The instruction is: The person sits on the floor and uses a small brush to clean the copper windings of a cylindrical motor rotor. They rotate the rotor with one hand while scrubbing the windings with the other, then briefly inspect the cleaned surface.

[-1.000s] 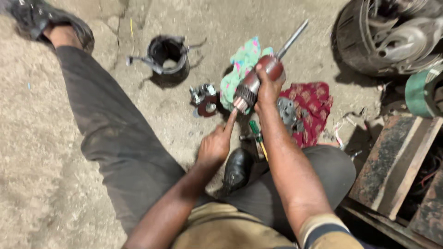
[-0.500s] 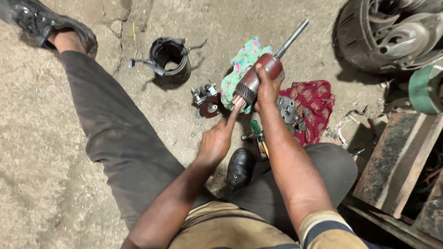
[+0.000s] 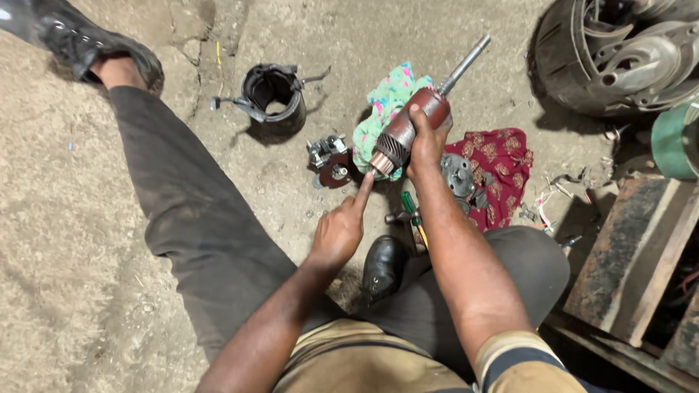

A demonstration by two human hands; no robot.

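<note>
Floor: dusty concrete (image 3: 80, 240) with cracks; we sit on it with our legs spread out.
Rotor: we hold up a motor armature (image 3: 409, 131), a reddish-brown body with a copper end and a long steel shaft (image 3: 464, 64) that points far and to the right.
Right hand: our right hand (image 3: 426, 142) is wrapped around the armature body and grips it firmly.
Left hand: our left hand (image 3: 341, 231) has the index finger stretched out, its tip touching the copper end; the other fingers are curled in.
Near things: a green patterned cloth (image 3: 386, 98) behind the armature, a red patterned cloth (image 3: 502, 156) on the right, a small metal part (image 3: 329, 156) on the left.
Farther: a black cylinder housing (image 3: 273, 98) at far left, a green-handled screwdriver (image 3: 411, 211) beside our black shoe (image 3: 384, 266).
Risk: we judge the armature could slip and fall on the hard floor, because only one hand carries it and the long shaft makes it heavy on one side; dust from our finger may also dirty the copper.
</note>
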